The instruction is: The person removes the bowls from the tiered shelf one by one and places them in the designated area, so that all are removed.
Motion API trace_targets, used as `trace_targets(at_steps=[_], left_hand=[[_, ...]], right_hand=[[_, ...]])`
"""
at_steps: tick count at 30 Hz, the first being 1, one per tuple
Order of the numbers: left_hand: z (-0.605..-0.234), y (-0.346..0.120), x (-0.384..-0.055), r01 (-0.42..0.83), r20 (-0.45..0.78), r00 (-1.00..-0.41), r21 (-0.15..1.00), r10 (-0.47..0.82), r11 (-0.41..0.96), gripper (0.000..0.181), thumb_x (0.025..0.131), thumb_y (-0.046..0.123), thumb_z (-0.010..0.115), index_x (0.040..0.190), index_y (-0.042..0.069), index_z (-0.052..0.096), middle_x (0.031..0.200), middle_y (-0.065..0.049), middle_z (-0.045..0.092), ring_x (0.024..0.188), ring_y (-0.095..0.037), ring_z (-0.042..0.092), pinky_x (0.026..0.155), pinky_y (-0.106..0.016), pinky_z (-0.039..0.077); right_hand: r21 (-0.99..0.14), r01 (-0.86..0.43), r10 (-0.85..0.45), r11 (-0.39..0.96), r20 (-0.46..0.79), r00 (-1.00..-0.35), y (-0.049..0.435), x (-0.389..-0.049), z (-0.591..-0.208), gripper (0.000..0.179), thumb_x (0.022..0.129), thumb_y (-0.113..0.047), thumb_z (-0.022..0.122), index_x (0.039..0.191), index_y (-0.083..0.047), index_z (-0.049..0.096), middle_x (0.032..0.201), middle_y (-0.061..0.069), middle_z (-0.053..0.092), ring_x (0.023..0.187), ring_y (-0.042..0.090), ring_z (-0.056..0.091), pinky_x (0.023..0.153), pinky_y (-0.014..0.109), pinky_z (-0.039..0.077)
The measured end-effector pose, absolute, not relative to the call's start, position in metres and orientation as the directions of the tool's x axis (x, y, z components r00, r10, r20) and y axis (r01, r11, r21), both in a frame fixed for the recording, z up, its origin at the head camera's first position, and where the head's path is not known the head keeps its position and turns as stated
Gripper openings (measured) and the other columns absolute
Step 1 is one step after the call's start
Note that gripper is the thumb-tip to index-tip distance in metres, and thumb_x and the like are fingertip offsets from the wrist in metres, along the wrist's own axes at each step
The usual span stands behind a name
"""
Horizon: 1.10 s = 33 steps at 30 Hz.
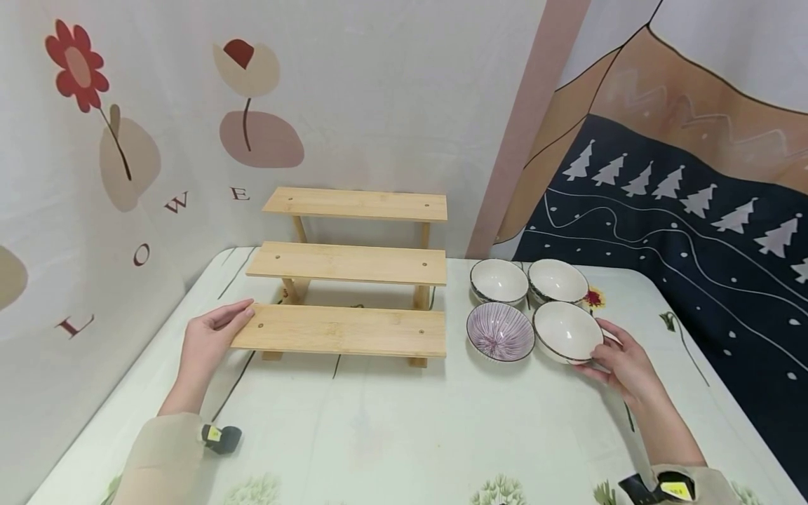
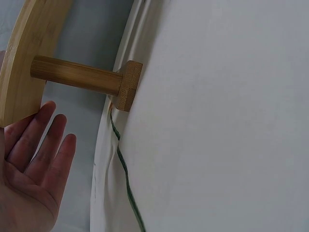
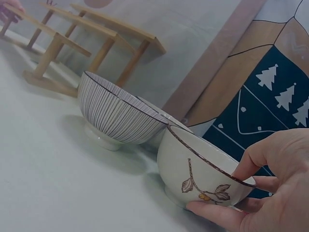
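A three-tier wooden shelf stand (image 1: 341,330) stands on the table left of centre. My left hand (image 1: 214,340) holds the left end of its lowest board; in the left wrist view the fingers (image 2: 55,164) reach below that board, the thumb mostly hidden. My right hand (image 1: 621,361) grips the front right bowl (image 1: 567,330), white inside with a dark rim. In the right wrist view, one finger hooks over the rim of this bowl (image 3: 200,169), which has a twig and leaves painted outside, with another digit low against its side.
Beside the held bowl sits a purple-striped bowl (image 1: 500,333). Behind them stand two white bowls, one at the left (image 1: 499,280) and another at the right (image 1: 558,280). A printed cloth backdrop (image 1: 391,91) rises behind the table (image 1: 391,428).
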State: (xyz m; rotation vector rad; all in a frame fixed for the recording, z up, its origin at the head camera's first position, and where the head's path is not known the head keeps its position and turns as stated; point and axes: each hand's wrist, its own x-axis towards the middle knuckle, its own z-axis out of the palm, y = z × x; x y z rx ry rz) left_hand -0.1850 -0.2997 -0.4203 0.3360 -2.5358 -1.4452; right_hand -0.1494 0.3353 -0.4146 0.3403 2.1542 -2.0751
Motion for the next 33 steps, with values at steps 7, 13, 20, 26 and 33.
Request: trace_targets(at_steps=[7, 13, 20, 26, 33], left_hand=[[-0.4205, -0.2998, -0.1856, -0.094, 0.071, -0.953, 0.855, -0.294, 0.51, 0.056, 0.094, 0.051, 0.064, 0.133, 0.011, 0.064, 0.121, 0.017, 0.068, 0.089, 0.025, 0.05, 0.076, 0.0, 0.046], [-0.421, -0.3002, -0.1858, -0.092, 0.07, -0.953, 0.858, -0.293, 0.505, 0.057, 0.093, 0.051, 0.064, 0.133, 0.01, 0.063, 0.12, 0.019, 0.068, 0.089, 0.025, 0.051, 0.076, 0.0, 0.047], [-0.421, -0.3009, -0.1859, -0.095, 0.069, -0.954, 0.856, -0.293, 0.508, 0.057, 0.093, 0.052, 0.064, 0.133, 0.01, 0.064, 0.121, 0.018, 0.068, 0.089, 0.025, 0.05, 0.077, 0.0, 0.046], [-0.4219, -0.3013, -0.186, -0.082, 0.076, -0.955, 0.861, -0.286, 0.502, 0.057, 0.093, 0.051, 0.065, 0.133, 0.01, 0.064, 0.114, 0.027, 0.067, 0.089, 0.025, 0.051, 0.076, 0.0, 0.046], [-0.4223, -0.3019, -0.1863, -0.081, 0.078, -0.954, 0.86, -0.288, 0.503, 0.057, 0.093, 0.051, 0.065, 0.132, 0.01, 0.064, 0.113, 0.028, 0.067, 0.09, 0.026, 0.05, 0.077, 0.0, 0.045]], right_hand=[[-0.97, 0.244, 0.063, 0.006, -0.243, -0.968, 0.3357, -0.1482, -0.4151, 0.072, 0.093, 0.007, 0.045, 0.155, -0.007, 0.013, 0.133, 0.018, 0.033, 0.087, 0.002, 0.064, 0.08, 0.032, 0.062], [-0.969, 0.245, 0.056, 0.005, -0.244, -0.968, 0.3357, -0.147, -0.4152, 0.073, 0.095, 0.005, 0.046, 0.157, -0.006, 0.009, 0.138, 0.023, 0.03, 0.087, 0.002, 0.065, 0.081, 0.032, 0.062], [-0.968, 0.252, 0.048, -0.003, -0.251, -0.967, 0.3364, -0.1452, -0.4172, 0.075, 0.098, 0.002, 0.047, 0.159, -0.007, 0.005, 0.149, 0.028, 0.019, 0.088, 0.001, 0.067, 0.081, 0.031, 0.062], [-0.967, 0.249, 0.023, -0.06, -0.251, -0.968, 0.3405, -0.1446, -0.4201, 0.075, 0.098, 0.002, 0.049, 0.159, -0.011, 0.007, 0.139, 0.014, 0.032, 0.091, 0.0, 0.067, 0.082, 0.029, 0.061], [-0.965, 0.237, -0.009, -0.117, -0.237, -0.971, 0.3431, -0.1439, -0.4214, 0.075, 0.098, 0.003, 0.05, 0.158, -0.013, 0.009, 0.115, -0.013, 0.05, 0.094, 0.0, 0.066, 0.083, 0.032, 0.061]])
